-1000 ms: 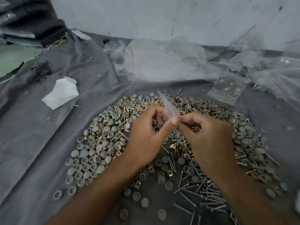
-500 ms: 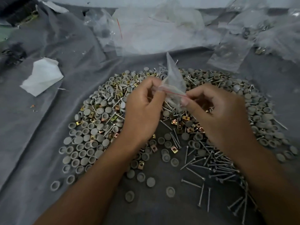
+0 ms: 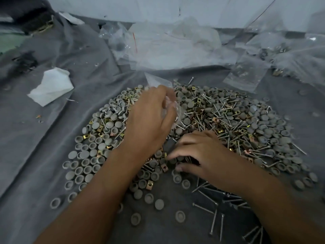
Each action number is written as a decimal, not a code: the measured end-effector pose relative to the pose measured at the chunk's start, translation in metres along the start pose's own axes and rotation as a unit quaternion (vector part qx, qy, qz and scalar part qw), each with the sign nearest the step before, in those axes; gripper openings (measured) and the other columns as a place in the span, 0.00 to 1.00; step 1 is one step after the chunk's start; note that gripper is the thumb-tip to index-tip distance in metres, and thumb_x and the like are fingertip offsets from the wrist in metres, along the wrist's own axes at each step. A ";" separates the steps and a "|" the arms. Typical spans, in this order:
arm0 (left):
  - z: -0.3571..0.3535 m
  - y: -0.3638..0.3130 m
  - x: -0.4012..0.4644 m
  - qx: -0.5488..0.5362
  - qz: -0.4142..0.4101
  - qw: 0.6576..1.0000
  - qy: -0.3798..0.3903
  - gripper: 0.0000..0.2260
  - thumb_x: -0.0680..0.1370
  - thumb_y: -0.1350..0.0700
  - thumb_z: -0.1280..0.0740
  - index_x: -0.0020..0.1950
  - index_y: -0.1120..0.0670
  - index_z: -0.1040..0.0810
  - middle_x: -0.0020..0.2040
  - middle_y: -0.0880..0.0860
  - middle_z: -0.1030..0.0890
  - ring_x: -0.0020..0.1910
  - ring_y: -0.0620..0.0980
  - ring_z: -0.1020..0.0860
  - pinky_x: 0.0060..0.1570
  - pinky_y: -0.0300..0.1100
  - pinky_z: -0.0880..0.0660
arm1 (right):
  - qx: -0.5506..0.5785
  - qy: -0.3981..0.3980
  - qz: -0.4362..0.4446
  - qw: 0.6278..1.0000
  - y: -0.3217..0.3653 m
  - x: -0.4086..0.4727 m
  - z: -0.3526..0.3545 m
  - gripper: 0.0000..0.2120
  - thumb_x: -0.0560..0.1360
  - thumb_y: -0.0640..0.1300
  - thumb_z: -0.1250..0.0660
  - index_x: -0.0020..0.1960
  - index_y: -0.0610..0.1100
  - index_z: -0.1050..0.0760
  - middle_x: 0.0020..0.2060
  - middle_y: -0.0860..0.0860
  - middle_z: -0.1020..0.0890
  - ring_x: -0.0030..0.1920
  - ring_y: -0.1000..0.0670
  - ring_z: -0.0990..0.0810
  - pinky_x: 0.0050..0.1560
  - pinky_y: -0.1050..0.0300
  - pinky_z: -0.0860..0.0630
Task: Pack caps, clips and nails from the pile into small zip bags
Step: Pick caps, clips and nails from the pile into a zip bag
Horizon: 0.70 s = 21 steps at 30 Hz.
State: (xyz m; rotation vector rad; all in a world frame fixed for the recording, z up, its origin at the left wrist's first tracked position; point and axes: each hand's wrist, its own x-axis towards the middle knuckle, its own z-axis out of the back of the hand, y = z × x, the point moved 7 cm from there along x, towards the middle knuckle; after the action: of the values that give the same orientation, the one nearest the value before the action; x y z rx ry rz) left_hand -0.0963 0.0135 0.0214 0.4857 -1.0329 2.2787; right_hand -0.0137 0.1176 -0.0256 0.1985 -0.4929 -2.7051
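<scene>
I see my left hand (image 3: 149, 118) holding a clear zip bag (image 3: 159, 81) above the pile (image 3: 228, 120); my right hand (image 3: 198, 152) picks in it, grip blurry. No words anywhere.

The scene is dim, with a cool, flat grey-blue cast. Soft shadows sit under both forearms toward 6 o'clock. The right hand (image 3: 202, 155) is motion-blurred at its fingers (image 3: 177, 154). Small glare glints on plastic bags (image 3: 313, 39) at 2 o'clock. Edges bow with wide-angle distortion.

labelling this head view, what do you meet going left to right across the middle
white paper → left hand holding the small zip bag → right hand on the pile → flat zip bag
</scene>
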 end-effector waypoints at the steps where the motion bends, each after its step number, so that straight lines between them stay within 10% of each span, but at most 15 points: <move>1: -0.002 0.000 -0.001 -0.004 0.000 1.000 0.009 0.04 0.82 0.51 0.39 0.53 0.49 0.27 0.45 0.45 0.23 0.43 0.43 0.26 0.42 0.45 0.26 | 0.006 -0.008 0.001 1.000 0.000 0.000 0.000 0.14 0.77 0.61 0.35 0.62 0.65 0.26 0.54 0.66 0.29 0.59 0.64 0.34 0.65 0.56 0.46; 12: 0.004 0.002 0.002 -0.071 -0.007 0.997 -0.028 0.03 0.80 0.48 0.34 0.49 0.44 0.27 0.45 0.42 0.25 0.43 0.42 0.25 0.41 0.33 0.30 | 0.132 -0.056 -0.001 0.990 0.005 -0.003 0.016 0.08 0.78 0.50 0.29 0.46 0.58 0.28 0.41 0.65 0.23 0.48 0.64 0.24 0.52 0.69 0.33; 21: 0.008 -0.014 -0.001 -0.196 0.007 0.980 -0.019 0.05 0.78 0.52 0.30 0.45 0.52 0.21 0.34 0.48 0.21 0.32 0.49 0.22 0.30 0.43 0.25 | 0.173 -0.517 0.028 0.838 -0.004 -0.043 0.084 0.06 0.77 0.42 0.27 0.53 0.41 0.19 0.47 0.53 0.16 0.48 0.56 0.17 0.48 0.63 0.25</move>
State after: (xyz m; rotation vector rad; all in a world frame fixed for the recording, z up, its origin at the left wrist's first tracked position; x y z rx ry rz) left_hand -0.0864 0.0143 0.0336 0.3573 -1.4651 2.0112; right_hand 0.0072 0.1642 0.0536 -1.2247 -1.2364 -2.4094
